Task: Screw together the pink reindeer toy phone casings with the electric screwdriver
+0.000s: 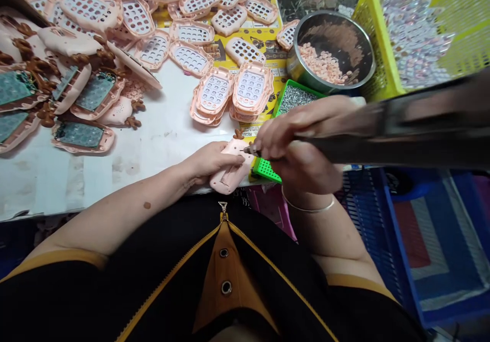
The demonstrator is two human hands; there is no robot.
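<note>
At the table's front edge my left hand (209, 161) grips a pink toy phone (225, 178) with small brown antlers, its back facing up. My right hand (302, 143) is wrapped round a dark electric screwdriver (344, 148), which lies nearly level and runs off to the right, blurred there. The screwdriver's tip meets the back of the toy phone near its upper part. Just beyond my right hand is a green tray (277, 108) of small metal screws (296, 98); a green perforated part (268, 169) shows below it.
Stacked pink front shells (214, 89) with keypads stand ahead, many more behind. Open shells with circuit boards (94, 94) pile up at left. A steel bowl (363, 76) holds small pink pieces. A yellow basket (383, 51) of packets stands at right, above a blue crate (406, 281).
</note>
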